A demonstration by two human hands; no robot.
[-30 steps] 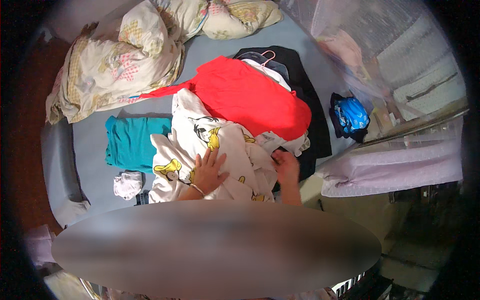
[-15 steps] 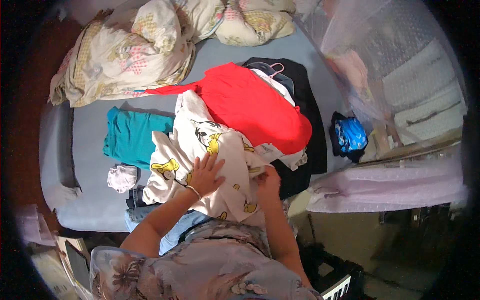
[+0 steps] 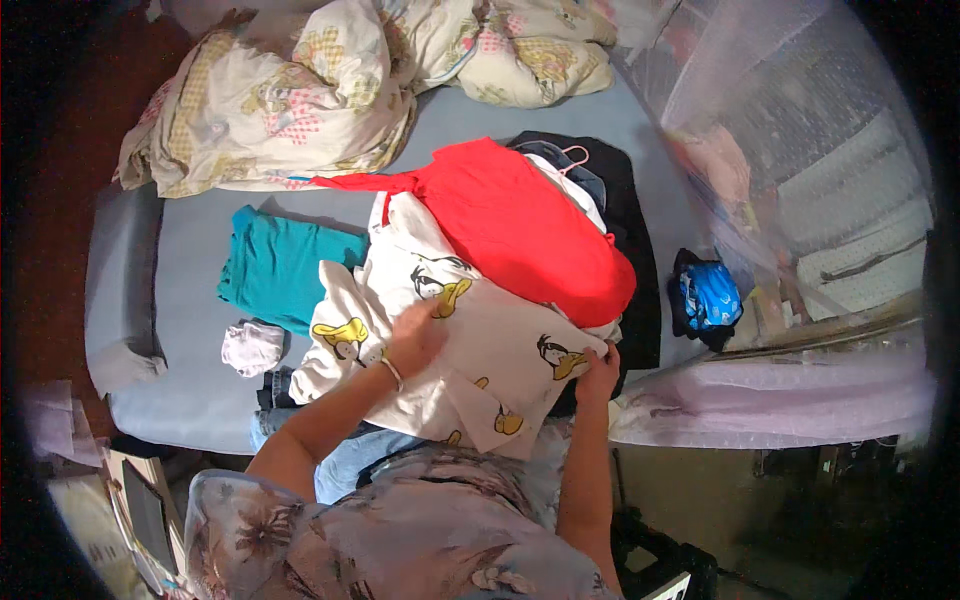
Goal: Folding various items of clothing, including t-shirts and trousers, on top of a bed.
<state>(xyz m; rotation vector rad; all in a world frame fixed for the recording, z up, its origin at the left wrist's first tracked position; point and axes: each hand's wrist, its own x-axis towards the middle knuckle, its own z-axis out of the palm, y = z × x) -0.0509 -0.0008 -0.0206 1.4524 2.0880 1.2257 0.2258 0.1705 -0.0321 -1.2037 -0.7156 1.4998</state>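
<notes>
1. Pale blue bed sheet [image 3: 190,300] carries a heap of clothes, a cream cartoon-duck print cotton garment [image 3: 480,350] uppermost near the front edge
2. Left hand [image 3: 415,338] lies flat, fingers spread, pressing its middle
3. Right hand [image 3: 598,372] pinches its right edge shut; the cloth runs leftward from that grip

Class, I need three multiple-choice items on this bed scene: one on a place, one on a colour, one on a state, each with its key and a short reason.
1. Where does the folded teal garment lie?
A. left of the white cartoon-duck printed shirt
B. on the floor
C. on the crumpled patterned quilt

2. What colour is the garment lying over the pile's top?
A. green
B. red
C. yellow

3. How is the left hand?
A. in the air
B. pressed flat on the duck shirt
C. holding a hanger

Key: 1 A, it lies on the blue mattress beside the shirt; 2 B, it is bright red; 3 B, the palm rests on the fabric, while the right hand grips the shirt's edge.
</notes>
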